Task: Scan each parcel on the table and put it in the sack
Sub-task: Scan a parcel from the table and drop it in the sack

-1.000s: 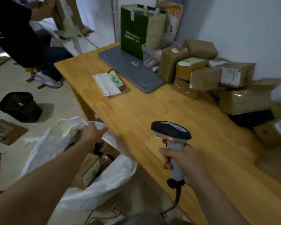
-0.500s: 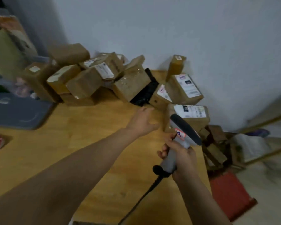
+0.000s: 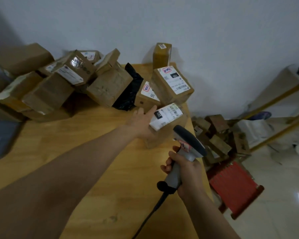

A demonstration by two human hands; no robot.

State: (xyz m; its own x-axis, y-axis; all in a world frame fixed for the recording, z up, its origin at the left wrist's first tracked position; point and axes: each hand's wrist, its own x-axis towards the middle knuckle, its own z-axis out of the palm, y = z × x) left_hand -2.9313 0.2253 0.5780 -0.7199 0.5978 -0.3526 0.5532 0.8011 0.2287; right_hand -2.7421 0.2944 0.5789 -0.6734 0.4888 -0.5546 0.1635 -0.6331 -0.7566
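We see the left hand reaching across the pale wooden desk to a brown cardboard parcel with a white shipping label. The parcel stands near the desk's right edge, just in front of the other boxes. The palm lies against the parcel's left face. The fingers are straight and released, the forefinger lying along the label's edge; we cannot tell where the thumb sits. The label faces up and shows 122 in a black patch.

The right hand hovers over the desk's right edge, its fingers clenched round the handle of a grey handheld barcode scanner with a dark head. The head is near the parcel's right side. A black cable trails from the handle's base toward us.

Behind the parcel, a larger brown box labelled 051 touches a smaller box with a red-edged sticker. A crumpled black plastic bag lies beside them. A heap of brown taped boxes fills the desk's back left against the pale wall, and a narrow box stands upright at the wall. On the floor to the right we see more cardboard boxes and a red slatted crate.
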